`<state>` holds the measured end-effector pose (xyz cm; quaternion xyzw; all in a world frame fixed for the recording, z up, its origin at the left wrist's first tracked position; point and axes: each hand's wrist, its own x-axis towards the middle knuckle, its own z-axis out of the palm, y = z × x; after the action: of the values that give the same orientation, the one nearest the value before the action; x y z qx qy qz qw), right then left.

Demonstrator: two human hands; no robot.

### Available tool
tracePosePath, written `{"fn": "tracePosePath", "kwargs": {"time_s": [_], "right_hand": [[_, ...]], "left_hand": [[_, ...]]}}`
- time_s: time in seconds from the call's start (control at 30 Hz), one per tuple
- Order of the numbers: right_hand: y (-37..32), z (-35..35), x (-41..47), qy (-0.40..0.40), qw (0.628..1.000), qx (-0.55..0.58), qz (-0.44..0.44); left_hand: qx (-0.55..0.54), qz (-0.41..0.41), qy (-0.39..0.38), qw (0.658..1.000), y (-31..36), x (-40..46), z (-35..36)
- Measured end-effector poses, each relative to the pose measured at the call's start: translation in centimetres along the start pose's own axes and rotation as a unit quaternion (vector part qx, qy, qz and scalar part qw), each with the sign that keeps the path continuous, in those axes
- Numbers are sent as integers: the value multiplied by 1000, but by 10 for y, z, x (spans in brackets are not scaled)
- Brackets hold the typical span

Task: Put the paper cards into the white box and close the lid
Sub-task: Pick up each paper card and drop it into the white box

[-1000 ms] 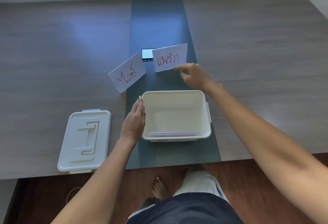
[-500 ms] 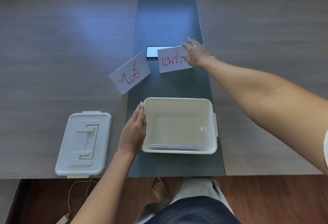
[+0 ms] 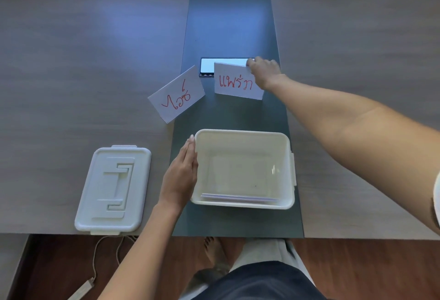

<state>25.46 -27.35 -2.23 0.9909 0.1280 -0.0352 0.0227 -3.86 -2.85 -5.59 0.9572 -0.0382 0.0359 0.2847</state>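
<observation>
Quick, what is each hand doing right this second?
Left hand: open, flat against the left wall of the white plastic box, holding nothing.
Right hand: closed, pinching the top right corner of the white paper card with red writing.

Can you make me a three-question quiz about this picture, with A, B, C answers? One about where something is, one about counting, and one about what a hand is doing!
1. Where is the lid?
A. On the white box
B. On the table, left of the white box
C. On the floor

2. How many cards with red writing stand on the table?
A. Two
B. Four
C. None

3. What is the right hand doing?
A. Lying flat on the lid
B. Reaching into the white box
C. Gripping the top corner of a card

Answers:
1. B, the lid lies flat on the table and the white box is open.
2. A, the left card and the right card both stand there.
3. C, its fingers pinch the right card's upper corner, while the left hand rests against the box's side.
</observation>
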Motion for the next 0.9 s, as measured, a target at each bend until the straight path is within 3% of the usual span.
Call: {"fn": "tracePosePath", "kwargs": {"time_s": [0.27, 0.67, 0.9], "right_hand": [[-1, -22, -37, 38, 993, 107, 18], [3, -127, -150, 169, 958, 229, -11], [-26, -129, -234, 158, 939, 303, -30]], "left_hand": [[-3, -2, -12, 1000, 0, 1, -1], [-12, -18, -40, 999, -1, 2, -3], [-38, -21, -49, 998, 3, -1, -7]]}}
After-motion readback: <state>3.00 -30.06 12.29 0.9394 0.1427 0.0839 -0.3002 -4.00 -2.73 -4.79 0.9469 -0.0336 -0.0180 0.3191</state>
